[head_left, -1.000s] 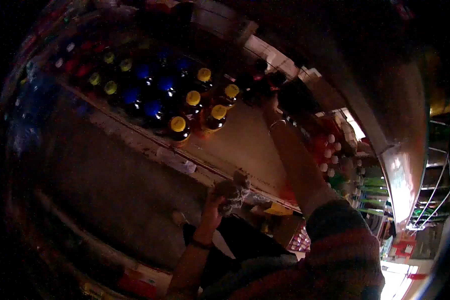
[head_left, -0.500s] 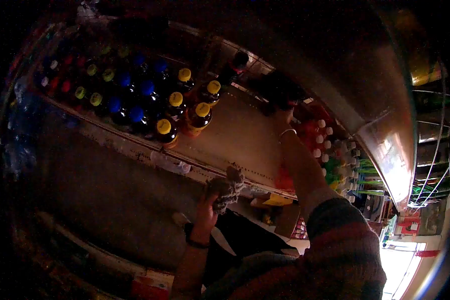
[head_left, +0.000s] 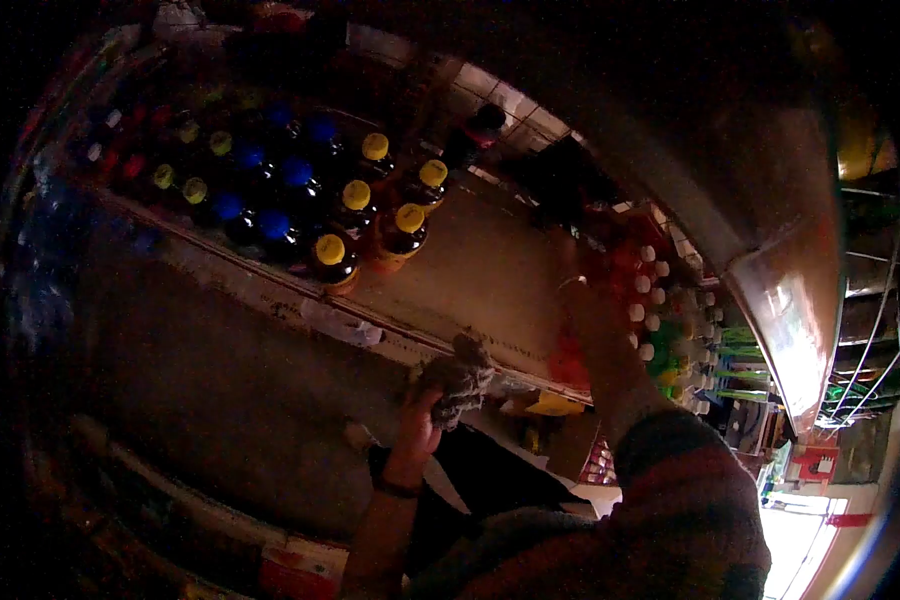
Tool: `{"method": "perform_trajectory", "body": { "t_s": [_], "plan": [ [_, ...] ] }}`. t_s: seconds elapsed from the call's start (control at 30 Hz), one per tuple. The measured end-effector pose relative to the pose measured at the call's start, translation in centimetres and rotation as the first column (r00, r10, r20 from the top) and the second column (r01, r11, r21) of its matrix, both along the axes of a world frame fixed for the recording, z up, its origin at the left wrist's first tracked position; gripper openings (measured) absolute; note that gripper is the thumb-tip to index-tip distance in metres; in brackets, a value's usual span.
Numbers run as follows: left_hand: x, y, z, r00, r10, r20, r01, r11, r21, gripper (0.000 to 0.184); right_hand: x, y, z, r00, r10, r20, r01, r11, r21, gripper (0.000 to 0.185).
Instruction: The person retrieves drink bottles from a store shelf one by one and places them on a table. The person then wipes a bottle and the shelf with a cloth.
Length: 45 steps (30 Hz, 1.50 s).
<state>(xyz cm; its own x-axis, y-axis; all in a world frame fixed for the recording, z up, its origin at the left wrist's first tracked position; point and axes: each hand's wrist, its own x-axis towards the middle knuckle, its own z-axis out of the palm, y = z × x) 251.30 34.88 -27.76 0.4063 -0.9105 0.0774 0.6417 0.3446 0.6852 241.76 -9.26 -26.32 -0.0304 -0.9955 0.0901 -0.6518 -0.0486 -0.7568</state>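
A crumpled grey cloth [head_left: 462, 385] is in my left hand [head_left: 422, 425], whose fingers are wrapped round it just in front of the shelf's front edge. My right hand [head_left: 567, 245] reaches far over the shelf board [head_left: 470, 275] towards its back, beside the red bottles [head_left: 625, 262]. Deep shadow hides its fingers, and a dark shape [head_left: 560, 185] lies just beyond them; I cannot make out whether the hand holds it. Left of the bare board stand several dark bottles with yellow caps [head_left: 408, 218].
Bottles with blue caps [head_left: 274, 223] and green caps [head_left: 193, 190] fill the shelf's left side. A dark bottle [head_left: 487, 120] stands at the back. White-capped bottles [head_left: 642, 284] line the right. A sloping metal panel [head_left: 785, 290] hangs above right. An open carton [head_left: 575, 445] lies below.
My right hand and forearm have shifted slightly and look dimmer, with more of the red bottles showing beside them. My left hand keeps the cloth and has barely moved.
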Motion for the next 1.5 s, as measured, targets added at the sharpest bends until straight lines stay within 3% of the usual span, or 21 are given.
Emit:
{"method": "perform_trajectory", "body": {
  "t_s": [0.07,0.2,0.3,0.33,0.4,0.5,0.57,0.63,0.73,0.83,0.87,0.93,1.0,1.07,1.1,1.13,1.17,1.23,1.3,1.43,1.5],
  "plan": [
    [0.9,-0.3,1.5,0.980,-0.049,-0.192,0.043,0.998,-0.037,0.049,1.2,2.7,-1.3,0.986,0.105,0.129,-0.107,0.994,0.008,0.080],
    [0.7,-0.6,0.6,0.997,0.035,0.062,-0.056,0.930,0.362,0.033,11.2,3.0,-1.9,0.818,0.375,0.436,-0.382,0.921,-0.075,0.080],
    [-0.2,-0.6,-0.8,0.918,0.165,-0.360,0.008,0.901,0.434,0.032,18.7,1.1,-0.2,0.604,0.502,0.619,-0.494,0.845,-0.204,0.080],
    [-0.2,-0.1,-0.7,0.988,0.148,-0.031,-0.117,0.878,0.464,0.032,20.3,0.7,0.5,0.597,0.521,0.610,-0.490,0.839,-0.237,0.080],
    [0.3,0.9,0.1,0.862,0.093,0.499,-0.320,0.863,0.391,0.033,21.8,1.6,2.9,0.838,0.451,0.307,-0.393,0.889,-0.235,0.082],
    [1.5,0.7,1.7,0.581,0.150,0.800,-0.445,0.882,0.158,0.037,22.6,2.1,4.8,0.944,0.324,0.066,-0.303,0.927,-0.222,0.083],
    [0.7,0.2,2.4,0.886,0.244,0.394,-0.334,0.926,0.178,0.038,21.9,2.3,5.0,0.952,0.301,0.060,-0.286,0.942,-0.174,0.081],
    [0.5,0.1,2.7,0.909,0.227,0.349,-0.307,0.931,0.195,0.040,20.4,2.8,5.5,0.941,0.315,0.126,-0.302,0.947,-0.109,0.079],
    [0.9,0.7,2.8,0.827,0.164,0.538,-0.300,0.937,0.177,0.044,17.3,4.8,6.2,0.991,0.132,-0.025,-0.132,0.991,0.006,0.073],
    [1.1,-0.6,4.4,0.992,0.105,-0.072,-0.111,0.990,-0.084,0.038,10.0,4.5,2.4,0.902,0.432,0.014,-0.417,0.877,-0.240,0.067],
    [1.3,-1.1,5.5,0.961,0.026,-0.274,-0.078,0.980,-0.183,0.037,8.4,5.9,3.0,0.903,0.428,0.027,-0.414,0.886,-0.208,0.066],
    [1.5,-1.5,8.1,0.810,0.014,-0.586,-0.045,0.998,-0.039,0.043,5.3,9.1,4.7,0.907,0.417,0.057,-0.406,0.903,-0.141,0.063],
    [2.4,-1.7,12.4,0.671,0.182,-0.719,0.043,0.958,0.283,0.057,3.7,14.0,10.6,0.902,0.431,-0.017,-0.429,0.901,0.064,0.064],
    [3.1,-2.1,12.3,0.587,0.184,-0.788,0.066,0.960,0.273,0.065,2.1,17.8,13.1,0.840,0.453,0.301,-0.521,0.828,0.208,0.064],
    [3.5,-2.5,12.8,0.774,0.149,-0.615,0.023,0.965,0.263,0.064,1.5,19.7,13.7,0.685,0.376,0.625,-0.612,0.762,0.213,0.065],
    [3.8,-2.8,13.2,0.904,0.146,-0.401,-0.042,0.966,0.256,0.064,1.0,21.7,14.5,0.645,0.413,0.643,-0.654,0.733,0.185,0.065],
    [4.1,-3.3,14.5,0.985,0.121,0.121,-0.149,0.954,0.259,0.060,0.5,23.7,15.5,0.602,0.447,0.662,-0.694,0.703,0.157,0.066],
    [4.4,-4.0,18.8,0.834,0.121,0.539,-0.238,0.959,0.153,0.060,0.8,28.5,20.9,0.715,0.694,0.077,-0.698,0.705,0.124,0.067],
    [4.2,-4.4,25.3,0.903,0.203,0.378,-0.244,0.968,0.062,0.069,0.7,30.6,24.0,0.646,0.755,0.109,-0.763,0.636,0.116,0.068],
    [6.6,-3.7,27.8,0.964,-0.133,0.229,0.144,0.989,-0.033,0.075,-0.4,32.1,26.8,0.452,0.869,0.201,-0.892,0.444,0.085,0.070],
    [7.6,-3.9,27.7,0.921,-0.298,0.253,0.331,0.938,-0.101,0.076,-1.1,32.6,27.7,0.337,0.816,0.469,-0.941,0.280,0.189,0.073]
  ]
}}
